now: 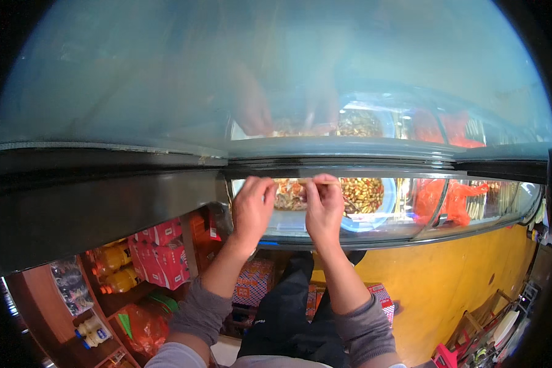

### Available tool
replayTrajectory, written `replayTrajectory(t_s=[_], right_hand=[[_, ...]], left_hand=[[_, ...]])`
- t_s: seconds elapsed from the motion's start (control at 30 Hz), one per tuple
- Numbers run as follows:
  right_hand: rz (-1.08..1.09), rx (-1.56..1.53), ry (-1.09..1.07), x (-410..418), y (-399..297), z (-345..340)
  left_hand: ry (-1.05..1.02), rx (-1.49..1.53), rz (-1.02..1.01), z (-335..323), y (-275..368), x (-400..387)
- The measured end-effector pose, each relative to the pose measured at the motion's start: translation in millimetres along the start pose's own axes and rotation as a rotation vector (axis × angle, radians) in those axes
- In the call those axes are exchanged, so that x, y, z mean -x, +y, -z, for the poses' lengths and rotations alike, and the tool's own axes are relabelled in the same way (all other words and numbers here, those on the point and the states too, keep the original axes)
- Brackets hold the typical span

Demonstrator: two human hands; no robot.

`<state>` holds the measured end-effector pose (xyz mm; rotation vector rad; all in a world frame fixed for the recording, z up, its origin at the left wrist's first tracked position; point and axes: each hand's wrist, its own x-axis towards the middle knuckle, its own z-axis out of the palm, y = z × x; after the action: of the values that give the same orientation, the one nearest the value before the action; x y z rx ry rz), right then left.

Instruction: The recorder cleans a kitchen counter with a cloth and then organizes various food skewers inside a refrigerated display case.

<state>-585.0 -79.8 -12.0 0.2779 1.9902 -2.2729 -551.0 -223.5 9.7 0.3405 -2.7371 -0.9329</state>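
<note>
My right hand (325, 207) pinches a thin wooden stick (329, 182), which lies crosswise at its fingertips. My left hand (253, 207) is just to the left, with thumb and forefinger curled close together; whether something thin sits between them is not clear. Both hands are over the opening of a glass display case (290, 225). Beneath them is a mixed reddish and pale food (290, 195), partly hidden by my fingers. Right of my right hand, a light-blue basin (387, 198) holds peanuts or beans (363, 195) with red bits.
Further right in the case are red plastic bags (455, 202) and rows of skewers (499, 198). A large glass pane (165, 83) rises ahead, reflecting my hands. At lower left, shelves hold orange drink bottles (119, 267) and pink packs (163, 257). Patterned cartons (254, 280) stand by my legs.
</note>
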Motion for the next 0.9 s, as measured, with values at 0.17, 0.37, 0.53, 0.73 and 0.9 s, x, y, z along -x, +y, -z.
replayTrajectory(t_s=[0.17,0.37,0.53,0.73,0.9], right_hand=[[-0.129,0.220,-0.005,32,-2,72],[-0.191,0.203,0.139,30,1,132],[-0.066,0.009,0.235,-10,-38,134],[0.156,0.184,0.268,-51,-35,131],[0.165,0.317,0.237,-62,-38,128]], left_hand=[[-0.362,-0.011,0.041,-21,30,68],[-0.529,0.066,-0.019,-51,57,97],[-0.239,0.070,-0.006,-57,81,26],[-0.200,-0.016,-0.090,-82,111,-25],[-0.173,-0.043,-0.095,-94,115,-30]])
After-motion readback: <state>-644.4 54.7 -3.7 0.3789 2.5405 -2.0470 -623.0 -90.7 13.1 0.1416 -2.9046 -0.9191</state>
